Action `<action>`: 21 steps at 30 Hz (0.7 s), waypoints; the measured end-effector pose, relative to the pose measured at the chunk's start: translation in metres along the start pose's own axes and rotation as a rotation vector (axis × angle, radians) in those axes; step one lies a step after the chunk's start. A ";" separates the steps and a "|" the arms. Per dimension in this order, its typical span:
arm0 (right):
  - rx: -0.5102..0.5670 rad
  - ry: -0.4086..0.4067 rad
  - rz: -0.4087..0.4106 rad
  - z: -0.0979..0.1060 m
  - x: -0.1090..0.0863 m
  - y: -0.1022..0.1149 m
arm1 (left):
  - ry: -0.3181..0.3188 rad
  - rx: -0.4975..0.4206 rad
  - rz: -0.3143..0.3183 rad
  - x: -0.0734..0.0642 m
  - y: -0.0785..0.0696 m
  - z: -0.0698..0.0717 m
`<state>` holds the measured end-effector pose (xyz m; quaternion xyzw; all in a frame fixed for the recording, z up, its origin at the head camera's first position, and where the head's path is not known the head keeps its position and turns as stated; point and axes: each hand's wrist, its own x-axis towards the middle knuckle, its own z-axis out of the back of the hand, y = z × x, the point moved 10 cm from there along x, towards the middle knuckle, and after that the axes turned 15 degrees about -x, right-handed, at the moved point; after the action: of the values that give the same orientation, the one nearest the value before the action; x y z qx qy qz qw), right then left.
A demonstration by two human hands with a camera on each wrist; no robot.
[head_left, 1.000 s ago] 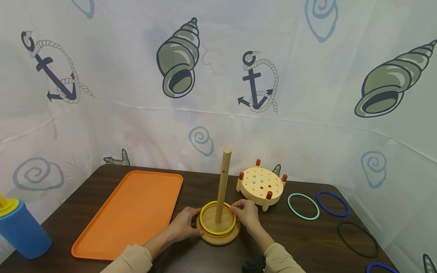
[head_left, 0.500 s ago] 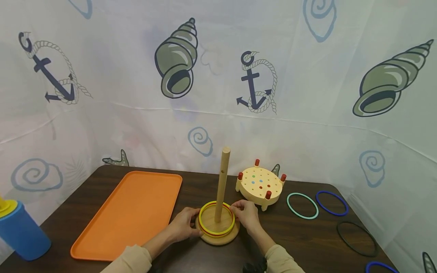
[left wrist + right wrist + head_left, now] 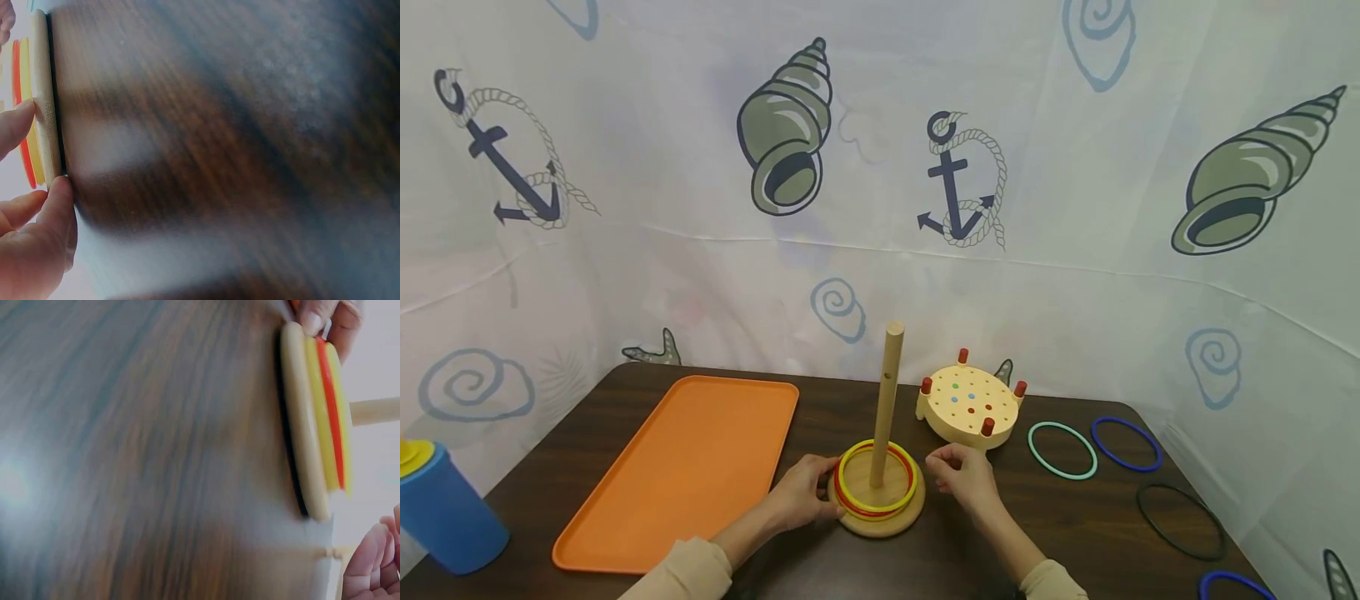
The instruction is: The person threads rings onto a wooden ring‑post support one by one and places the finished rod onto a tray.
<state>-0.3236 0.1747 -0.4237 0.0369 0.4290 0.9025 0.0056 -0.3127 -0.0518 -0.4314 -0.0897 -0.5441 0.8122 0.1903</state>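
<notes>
A wooden ring stand (image 3: 881, 527) with an upright peg stands mid-table. Yellow rings and a red ring (image 3: 331, 412) are stacked flat on its round base, around the peg. The top yellow ring (image 3: 877, 509) lies slightly off from the red one. My left hand (image 3: 801, 496) holds the left edge of the base, with thumb and fingers spread along its rim. In the left wrist view, fingertips (image 3: 59, 187) press right at the base's lower edge. My right hand (image 3: 966, 479) is apart from the rings at the right, fingers loosely bent and holding nothing.
An orange tray (image 3: 677, 467) lies at the left, beyond which stands a blue container (image 3: 456, 517) with a yellow top. Behind my right hand is a round cream pegboard (image 3: 966, 408) with red-tipped legs. Mint (image 3: 1063, 476), blue (image 3: 1127, 467) and black (image 3: 1180, 548) rings lie at the right.
My right hand has let go of the rings' right side and drawn back to the right. The yellow ring has shifted slightly on the red one. My left hand stays at the base.
</notes>
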 end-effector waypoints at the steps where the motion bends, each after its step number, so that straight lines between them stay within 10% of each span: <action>1: -0.003 0.006 -0.001 0.004 -0.001 -0.003 | 0.001 0.001 0.001 0.000 0.000 0.000; 11: 0.017 0.212 0.097 0.057 -0.014 -0.027 | 0.023 -0.016 0.013 0.003 0.000 -0.004; 21: -0.004 0.062 -0.068 0.157 -0.023 -0.095 | 0.027 -0.027 0.010 0.005 -0.002 -0.007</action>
<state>-0.2915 0.3551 -0.3996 -0.0056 0.4280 0.9035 0.0230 -0.3141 -0.0427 -0.4318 -0.1058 -0.5518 0.8046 0.1921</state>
